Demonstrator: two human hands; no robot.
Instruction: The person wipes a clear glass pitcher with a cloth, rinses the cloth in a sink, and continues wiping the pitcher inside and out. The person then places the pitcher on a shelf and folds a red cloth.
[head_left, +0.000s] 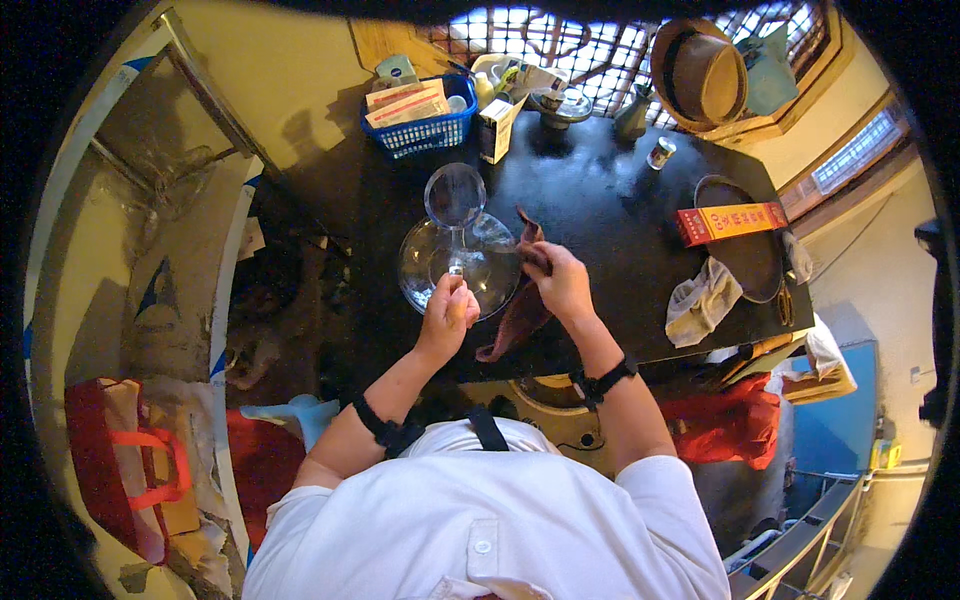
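My left hand (448, 309) grips the short handle of a clear, round-headed utensil (455, 196), its disc pointing away from me; whether it is a strainer or a lens I cannot tell. Below it on the black table (592, 225) lies a round clear glass dish or lid (420, 270). A smaller transparent piece (493, 232) shows over the dish's far right part. My right hand (553, 279) pinches a brown cloth (525, 313) just right of the dish, and the cloth hangs down towards the near edge.
At the back stand a blue plastic basket (420, 139), a white box (496, 135), a glass stand (561, 109), a vase (632, 116) and a small jar (661, 153). A red-yellow carton (731, 223) rests across an oval tray (757, 262) at right, near a crumpled pale cloth (703, 302).
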